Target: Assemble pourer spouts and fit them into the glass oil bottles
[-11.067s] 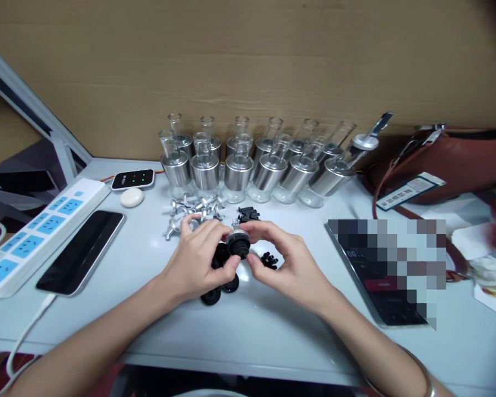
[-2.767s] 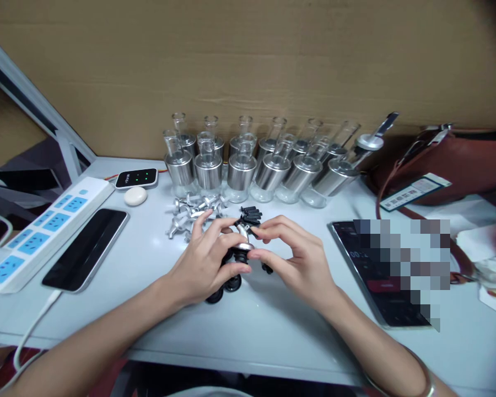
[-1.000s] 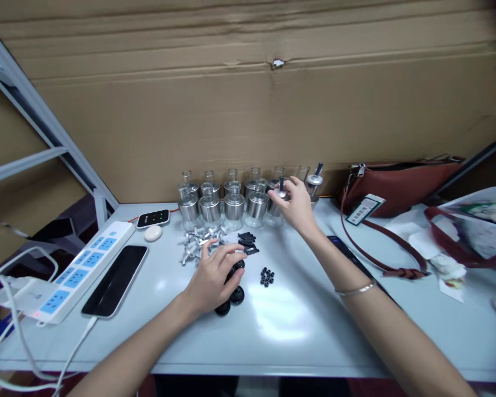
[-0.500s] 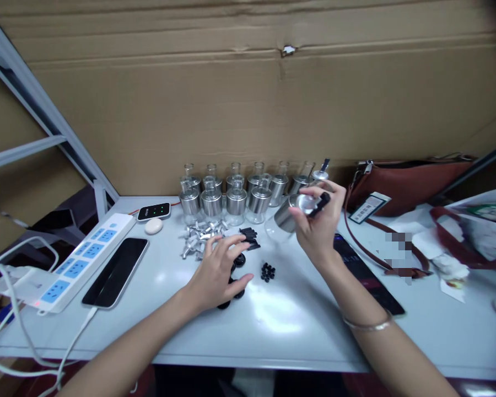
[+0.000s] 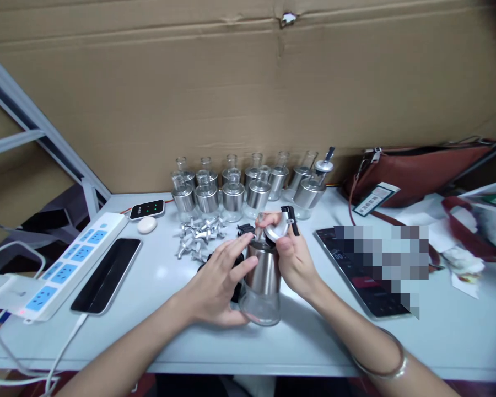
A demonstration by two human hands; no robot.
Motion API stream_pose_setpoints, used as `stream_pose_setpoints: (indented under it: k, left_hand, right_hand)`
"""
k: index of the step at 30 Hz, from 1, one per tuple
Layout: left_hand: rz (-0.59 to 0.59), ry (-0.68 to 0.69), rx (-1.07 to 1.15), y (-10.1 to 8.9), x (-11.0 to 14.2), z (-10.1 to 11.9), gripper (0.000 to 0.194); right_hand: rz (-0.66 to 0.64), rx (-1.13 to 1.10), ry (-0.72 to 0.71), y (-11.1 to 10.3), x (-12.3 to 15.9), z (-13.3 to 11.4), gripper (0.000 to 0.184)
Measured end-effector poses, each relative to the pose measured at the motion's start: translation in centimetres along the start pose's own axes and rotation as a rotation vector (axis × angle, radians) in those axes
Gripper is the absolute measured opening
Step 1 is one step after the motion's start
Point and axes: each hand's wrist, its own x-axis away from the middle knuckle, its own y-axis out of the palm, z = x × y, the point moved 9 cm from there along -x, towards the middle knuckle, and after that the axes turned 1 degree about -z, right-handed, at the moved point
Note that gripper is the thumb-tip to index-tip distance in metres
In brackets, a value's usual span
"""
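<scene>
A glass bottle with a brushed-metal sleeve [image 5: 263, 271] stands slightly tilted near me. My right hand [image 5: 292, 251] grips it around its glass neck. The same hand holds a silver pourer stopper with a black flip lever [image 5: 278, 229], which sits beside the neck, not in it. At the bottle's left side is my left hand [image 5: 219, 284], fingers spread, its thumb by the glass base; whether it presses on the glass is unclear. Black rubber stoppers [image 5: 236, 292] lie mostly hidden behind that hand. Silver spouts [image 5: 198, 237] are piled beyond it, beside black levers [image 5: 245, 229].
Two rows of sleeved bottles [image 5: 232, 196] stand at the cardboard wall; the right front one [image 5: 310, 192] wears a pourer. A power strip [image 5: 62, 270], phone [image 5: 107, 275] and white round case [image 5: 147, 224] lie left. At right are a large phone [image 5: 355, 275] and brown bag [image 5: 413, 173].
My right hand, holding the pourer stopper, took a bottle from the front row and brought it toward me, down onto the table. My left hand moved against the bottle's side.
</scene>
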Motion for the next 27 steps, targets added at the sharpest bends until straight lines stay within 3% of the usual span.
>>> stream_pose_setpoints:
  k: [11, 19, 23, 27]
  left_hand:
    - [-0.018, -0.035, -0.007, 0.9, 0.3, -0.3, 0.097]
    - [0.032, -0.055, -0.059, 0.0, 0.2, 0.2, 0.103]
    - [0.02, 0.006, -0.077, 0.4, 0.1, 1.2, 0.093]
    - [-0.016, 0.038, -0.078, 1.0, 0.1, 1.7, 0.087]
  right_hand:
    - [-0.031, -0.006, 0.036, 0.3, 0.1, 0.7, 0.047]
    - [-0.063, -0.099, 0.057, 0.8, 0.6, 0.5, 0.042]
    - [0.007, -0.08, 0.068, 0.1, 0.2, 0.4, 0.044]
    - [0.073, -0.244, 0.185, -0.4, -0.2, 1.9, 0.038]
